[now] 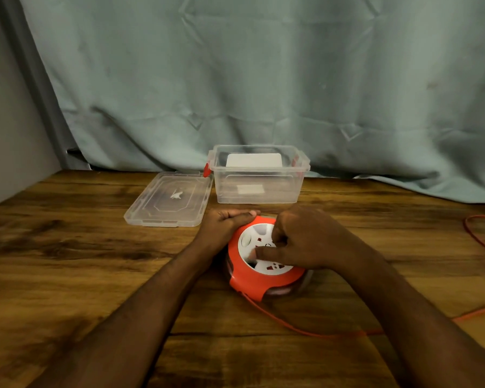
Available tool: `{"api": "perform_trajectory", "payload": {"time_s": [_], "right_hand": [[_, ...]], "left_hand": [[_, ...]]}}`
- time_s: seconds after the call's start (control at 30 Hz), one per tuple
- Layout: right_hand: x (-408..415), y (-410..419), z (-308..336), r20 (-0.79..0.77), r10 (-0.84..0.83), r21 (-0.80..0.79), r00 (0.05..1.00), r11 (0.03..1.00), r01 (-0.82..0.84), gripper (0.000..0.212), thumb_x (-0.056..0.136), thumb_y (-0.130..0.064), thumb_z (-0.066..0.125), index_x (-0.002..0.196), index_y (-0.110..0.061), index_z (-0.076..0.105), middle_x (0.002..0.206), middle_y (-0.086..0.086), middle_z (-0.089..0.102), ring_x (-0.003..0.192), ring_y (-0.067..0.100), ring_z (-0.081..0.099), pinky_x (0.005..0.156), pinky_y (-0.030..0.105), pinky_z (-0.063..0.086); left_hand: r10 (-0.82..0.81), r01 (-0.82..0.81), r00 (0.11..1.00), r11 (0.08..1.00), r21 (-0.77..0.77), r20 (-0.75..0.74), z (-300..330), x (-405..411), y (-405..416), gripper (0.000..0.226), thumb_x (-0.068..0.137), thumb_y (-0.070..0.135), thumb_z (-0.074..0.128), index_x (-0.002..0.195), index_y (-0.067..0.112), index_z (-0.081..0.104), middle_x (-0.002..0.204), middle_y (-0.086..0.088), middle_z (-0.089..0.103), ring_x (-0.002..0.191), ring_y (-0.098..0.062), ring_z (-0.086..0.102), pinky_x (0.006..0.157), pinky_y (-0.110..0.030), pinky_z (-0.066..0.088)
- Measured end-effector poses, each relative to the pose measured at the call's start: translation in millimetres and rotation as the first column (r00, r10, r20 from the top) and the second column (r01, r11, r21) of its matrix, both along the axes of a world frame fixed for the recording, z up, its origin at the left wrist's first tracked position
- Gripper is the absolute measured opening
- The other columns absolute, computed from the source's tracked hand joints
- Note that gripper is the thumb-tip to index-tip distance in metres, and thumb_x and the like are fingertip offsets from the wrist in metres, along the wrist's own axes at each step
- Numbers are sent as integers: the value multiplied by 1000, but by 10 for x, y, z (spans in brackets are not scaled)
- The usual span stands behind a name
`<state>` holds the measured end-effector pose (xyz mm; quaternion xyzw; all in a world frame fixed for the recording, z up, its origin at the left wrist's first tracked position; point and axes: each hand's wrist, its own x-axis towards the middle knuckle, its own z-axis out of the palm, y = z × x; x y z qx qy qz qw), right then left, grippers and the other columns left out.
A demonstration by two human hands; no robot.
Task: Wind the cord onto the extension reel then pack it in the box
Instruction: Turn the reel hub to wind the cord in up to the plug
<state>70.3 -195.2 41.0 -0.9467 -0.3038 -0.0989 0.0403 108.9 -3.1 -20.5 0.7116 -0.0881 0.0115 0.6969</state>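
An orange extension reel (pixel 247 278) with a white socket face lies flat on the wooden table (pixel 67 261). My left hand (pixel 226 224) grips its far left rim. My right hand (pixel 300 242) sits on the white centre, fingers curled into it and thumb pressed on the face. The orange cord (pixel 291 324) leaves the reel's front edge, runs right across the table and loops at the right edge. A clear plastic box (pixel 259 189) with red latches stands open behind the reel.
The box's clear lid (pixel 170 200) lies flat to the left of the box. A grey-green curtain (pixel 263 79) hangs behind the table. A bare wall stands at the far left.
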Motion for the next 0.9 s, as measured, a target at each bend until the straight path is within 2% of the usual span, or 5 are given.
{"api": "perform_trajectory", "payload": {"time_s": [0.13,0.23,0.33,0.7,0.9], "right_hand": [[31,-162,152,-176,19,87,984,996,-4,17,83,-42,73,100,-39,70,61,-21,57,63,-2,58,55,19,39],[65,-270,186,-299,62,78,952,996,-40,52,81,-29,74,128,-46,60,64,-49,50,61,-16,54,49,14,40],[74,-276,144,-330,73,63,941,996,-55,58,82,-32,75,135,-46,56,66,-47,51,66,-26,50,50,5,40],[60,-244,116,-180,-1,-13,984,1000,-1,69,66,-62,79,130,-45,61,111,-21,63,87,-1,58,65,18,46],[24,-213,97,-105,-32,-29,994,999,29,70,59,-74,74,120,-40,66,93,-24,50,78,-3,48,63,18,35]], "left_hand": [[-10,10,1000,1000,4,-1,24,-6,-6,23,95,15,67,114,4,77,103,-10,81,91,-22,78,71,-26,62],[-41,41,999,999,33,2,27,-20,-13,22,97,17,66,112,6,78,96,-4,81,84,-15,78,66,-22,59],[-49,48,999,996,73,13,26,-20,-4,21,97,19,65,111,9,79,96,-2,82,81,-13,78,64,-20,58],[-17,17,999,1000,17,28,-22,13,-1,16,94,17,69,104,13,81,99,-4,81,91,-21,78,77,-31,60],[3,-3,999,1000,-12,33,-17,21,-8,13,93,13,70,98,14,82,97,-5,82,89,-20,78,77,-29,61]]}}
